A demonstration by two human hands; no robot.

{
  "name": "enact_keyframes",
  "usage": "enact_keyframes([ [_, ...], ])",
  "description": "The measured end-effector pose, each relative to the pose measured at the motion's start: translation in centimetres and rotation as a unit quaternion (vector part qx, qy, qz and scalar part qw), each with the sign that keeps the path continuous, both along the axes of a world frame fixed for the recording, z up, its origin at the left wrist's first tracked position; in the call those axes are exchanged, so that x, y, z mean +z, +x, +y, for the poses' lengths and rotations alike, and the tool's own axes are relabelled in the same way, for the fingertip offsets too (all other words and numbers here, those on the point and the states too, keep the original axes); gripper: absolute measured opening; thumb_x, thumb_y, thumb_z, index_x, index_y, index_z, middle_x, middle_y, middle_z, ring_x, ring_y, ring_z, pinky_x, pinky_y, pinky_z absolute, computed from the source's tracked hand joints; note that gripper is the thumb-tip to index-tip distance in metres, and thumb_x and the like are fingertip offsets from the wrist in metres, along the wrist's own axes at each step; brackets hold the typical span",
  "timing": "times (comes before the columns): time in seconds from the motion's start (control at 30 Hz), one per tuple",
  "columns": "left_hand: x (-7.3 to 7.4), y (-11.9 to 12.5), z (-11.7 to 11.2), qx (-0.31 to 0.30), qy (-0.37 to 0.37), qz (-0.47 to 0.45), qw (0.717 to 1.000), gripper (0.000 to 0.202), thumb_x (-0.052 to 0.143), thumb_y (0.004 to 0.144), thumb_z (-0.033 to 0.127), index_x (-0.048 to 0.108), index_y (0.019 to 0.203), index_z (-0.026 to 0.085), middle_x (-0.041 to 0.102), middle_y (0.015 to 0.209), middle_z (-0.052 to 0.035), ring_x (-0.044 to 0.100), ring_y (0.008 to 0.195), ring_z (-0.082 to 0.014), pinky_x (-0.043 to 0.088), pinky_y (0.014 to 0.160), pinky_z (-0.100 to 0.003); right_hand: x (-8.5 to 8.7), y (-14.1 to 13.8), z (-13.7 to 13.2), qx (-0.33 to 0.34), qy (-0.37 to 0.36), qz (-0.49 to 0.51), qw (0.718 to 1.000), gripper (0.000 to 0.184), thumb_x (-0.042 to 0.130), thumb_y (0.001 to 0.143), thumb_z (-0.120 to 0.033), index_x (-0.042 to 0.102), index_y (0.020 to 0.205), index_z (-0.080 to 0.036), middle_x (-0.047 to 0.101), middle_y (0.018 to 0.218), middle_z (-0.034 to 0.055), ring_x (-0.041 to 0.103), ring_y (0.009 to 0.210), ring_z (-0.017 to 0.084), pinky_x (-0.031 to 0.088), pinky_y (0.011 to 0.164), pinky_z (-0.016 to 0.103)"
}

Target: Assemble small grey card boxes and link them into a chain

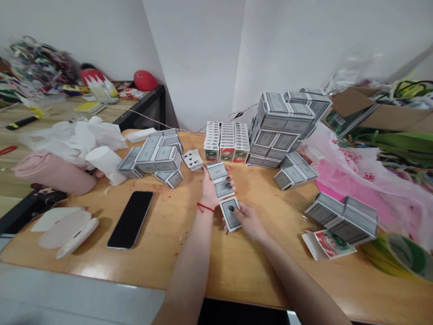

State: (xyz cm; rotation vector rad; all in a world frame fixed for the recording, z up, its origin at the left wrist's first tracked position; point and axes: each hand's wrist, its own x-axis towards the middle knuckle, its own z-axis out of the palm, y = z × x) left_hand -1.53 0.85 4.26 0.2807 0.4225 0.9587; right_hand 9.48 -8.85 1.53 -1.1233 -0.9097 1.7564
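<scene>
My left hand [212,189] is closed around a stack of grey-backed playing cards [219,179], fingers wrapped over its right side. Just below it, my right hand [246,217] pinches a smaller grey-backed packet of cards [230,214], thumb on top. Both hands hover over the middle of the wooden table [189,253]. A few face-up cards [192,159] lie just left of the left hand.
Wrapped card-deck bricks are piled at the left [154,158], back right [284,126] and right [345,217]; red and green boxed decks [226,142] stand at the back. A black phone [131,219] lies at the left, an opened card box [329,243] at the right, and tape rolls [402,255] beyond it.
</scene>
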Motion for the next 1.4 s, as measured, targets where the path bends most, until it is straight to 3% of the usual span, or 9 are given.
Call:
enact_keyframes([
  [0.53, -0.6, 0.8, 0.0, 0.033, -0.01, -0.046, 0.998, 0.062, 0.03, 0.07, 0.067, 0.055, 0.082, 0.012, 0.05, 0.057, -0.0031, 0.043, 0.044, -0.0108, 0.037, 0.043, -0.025, -0.3, 0.3, 0.4, -0.041, 0.028, -0.041, 0.998, 0.035, 0.052, 0.071, -0.048, 0.041, 0.085, -0.018, 0.059, 0.059, -0.0023, 0.06, 0.044, 0.015, 0.048, 0.039, 0.025],
  [0.77, -0.6, 1.1, -0.1, 0.04, -0.035, -0.029, 0.998, 0.062, 0.027, 0.073, 0.066, 0.055, 0.085, 0.011, 0.049, 0.056, -0.0028, 0.044, 0.044, -0.011, 0.037, 0.043, -0.024, -0.4, 0.2, 0.4, -0.038, 0.032, -0.042, 0.998, 0.035, 0.05, 0.072, -0.049, 0.039, 0.087, -0.019, 0.06, 0.065, -0.0007, 0.06, 0.046, 0.015, 0.048, 0.039, 0.025],
  [1.0, -0.9, 1.3, -0.1, 0.01, 0.021, -0.056, 0.998, 0.063, 0.023, 0.073, 0.066, 0.054, 0.083, 0.012, 0.051, 0.058, -0.0035, 0.047, 0.045, -0.0117, 0.039, 0.043, -0.024, -0.4, 0.4, 0.4, 0.0, 0.029, -0.027, 0.999, 0.033, 0.049, 0.073, -0.049, 0.037, 0.081, -0.019, 0.059, 0.06, -0.0022, 0.059, 0.043, 0.014, 0.047, 0.035, 0.025],
  [1.13, -0.7, 1.3, -0.3, -0.023, 0.025, -0.037, 0.999, 0.065, 0.021, 0.073, 0.066, 0.054, 0.086, 0.011, 0.051, 0.06, -0.0043, 0.049, 0.047, -0.013, 0.04, 0.044, -0.025, -0.4, 0.7, 0.3, 0.018, 0.038, -0.067, 0.997, 0.031, 0.046, 0.074, -0.049, 0.037, 0.078, -0.02, 0.053, 0.048, -0.0061, 0.053, 0.035, 0.012, 0.042, 0.029, 0.021],
  [1.23, -0.2, 1.4, -0.6, -0.029, 0.001, -0.022, 0.999, 0.065, 0.021, 0.073, 0.066, 0.054, 0.086, 0.011, 0.051, 0.059, -0.0039, 0.047, 0.046, -0.0124, 0.041, 0.046, -0.026, -0.4, 0.9, 0.4, 0.016, 0.052, -0.115, 0.992, 0.03, 0.044, 0.075, -0.049, 0.039, 0.076, -0.019, 0.045, 0.039, -0.0093, 0.042, 0.025, 0.008, 0.03, 0.023, 0.017],
  [1.4, 0.4, 1.6, -1.0, -0.024, -0.018, -0.018, 0.999, 0.063, 0.021, 0.073, 0.066, 0.054, 0.082, 0.012, 0.047, 0.055, -0.0022, 0.045, 0.045, -0.0119, 0.041, 0.046, -0.026, -0.5, 1.1, 0.6, -0.019, 0.075, -0.137, 0.988, 0.03, 0.046, 0.073, -0.048, 0.04, 0.068, -0.019, 0.038, 0.039, -0.01, 0.034, 0.026, 0.004, 0.025, 0.025, 0.016],
])
